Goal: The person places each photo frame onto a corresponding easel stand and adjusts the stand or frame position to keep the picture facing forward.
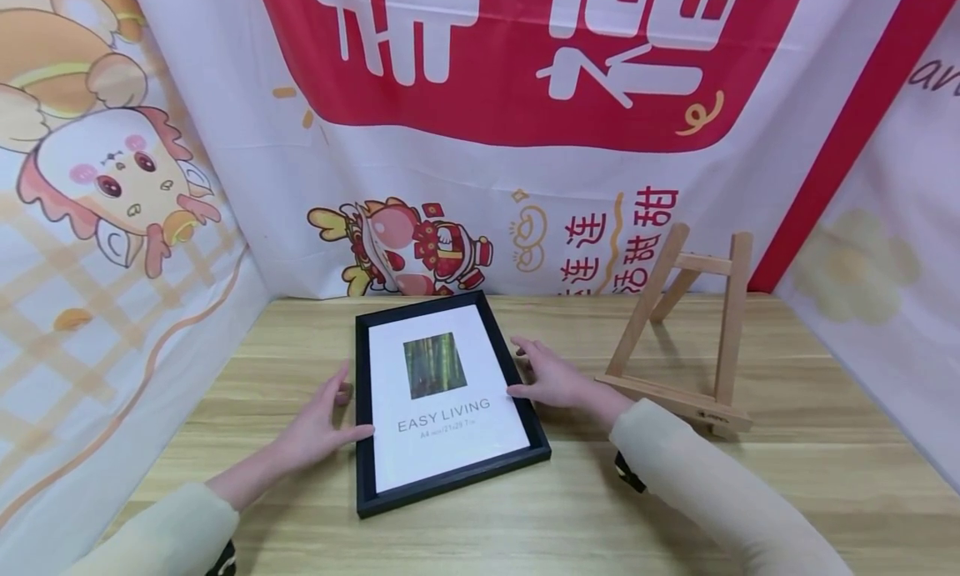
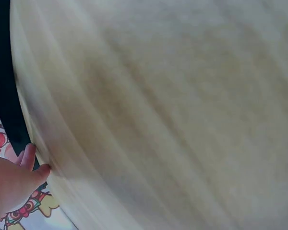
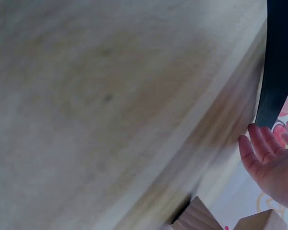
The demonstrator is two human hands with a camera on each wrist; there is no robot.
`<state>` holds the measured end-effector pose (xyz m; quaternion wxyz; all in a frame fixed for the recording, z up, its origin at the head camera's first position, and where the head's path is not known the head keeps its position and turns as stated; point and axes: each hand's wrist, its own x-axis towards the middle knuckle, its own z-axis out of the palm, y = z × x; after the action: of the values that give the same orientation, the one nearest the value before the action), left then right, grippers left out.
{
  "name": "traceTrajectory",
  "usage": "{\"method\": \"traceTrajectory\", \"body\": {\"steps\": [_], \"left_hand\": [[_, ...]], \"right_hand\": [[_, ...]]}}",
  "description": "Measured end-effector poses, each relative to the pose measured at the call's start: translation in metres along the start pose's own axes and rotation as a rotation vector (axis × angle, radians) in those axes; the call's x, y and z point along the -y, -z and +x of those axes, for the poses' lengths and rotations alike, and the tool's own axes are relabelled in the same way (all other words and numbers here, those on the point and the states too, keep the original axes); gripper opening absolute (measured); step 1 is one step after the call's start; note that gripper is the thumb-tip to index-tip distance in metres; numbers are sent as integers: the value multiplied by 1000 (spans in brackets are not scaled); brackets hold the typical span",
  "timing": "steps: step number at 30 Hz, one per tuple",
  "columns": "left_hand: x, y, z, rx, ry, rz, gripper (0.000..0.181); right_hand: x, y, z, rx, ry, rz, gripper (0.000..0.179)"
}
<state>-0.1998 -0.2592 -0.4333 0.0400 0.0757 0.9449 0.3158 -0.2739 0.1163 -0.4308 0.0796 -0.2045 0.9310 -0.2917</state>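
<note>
A black picture frame (image 1: pixel 453 483) lies face up on the wooden table, slightly turned. Its white insert carries a small green forest picture (image 1: pixel 435 366) and the words EASY LIVING. At its left side is my left hand (image 1: pixel 318 422), thumb tip over the frame's edge and fingers spread beside it. My right hand (image 1: pixel 558 378) is at the opposite side, thumb likewise over the border. In the right wrist view, the right hand's fingers (image 3: pixel 264 148) reach out nearly straight beside the dark frame side (image 3: pixel 277 62). The left wrist view shows the left hand (image 2: pixel 12 179) close along the frame side (image 2: pixel 7 81).
A small wooden easel (image 1: pixel 723 334) stands on the table (image 1: pixel 292 343) to the right, just beyond my right forearm. Printed cloth with red and white patterns (image 1: pixel 510 76) hangs behind the table, and more cloth (image 1: pixel 97 184) closes off both sides.
</note>
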Motion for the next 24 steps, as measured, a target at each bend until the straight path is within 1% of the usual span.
{"method": "traceTrajectory", "body": {"steps": [4, 7, 9, 14, 18, 24], "left_hand": [[0, -3, 0, -6, 7, -62, 105], [0, -6, -1, -14, 11, -90, 97], [0, -7, -1, -14, 19, -105, 94], [2, -10, -1, -10, 31, -167, 91], [0, -13, -2, -23, 46, -223, 88], [-3, -17, -3, -45, 106, -255, 87]], "right_hand": [[0, -1, 2, 7, -12, 74, 76], [-1, -2, 4, 8, -31, 146, 67], [-2, -3, 5, 8, -47, 191, 64], [-4, -6, 6, 12, -68, 288, 62], [-3, -8, 4, 10, -86, 321, 63], [2, -10, 2, -1, -126, 377, 62]]}}
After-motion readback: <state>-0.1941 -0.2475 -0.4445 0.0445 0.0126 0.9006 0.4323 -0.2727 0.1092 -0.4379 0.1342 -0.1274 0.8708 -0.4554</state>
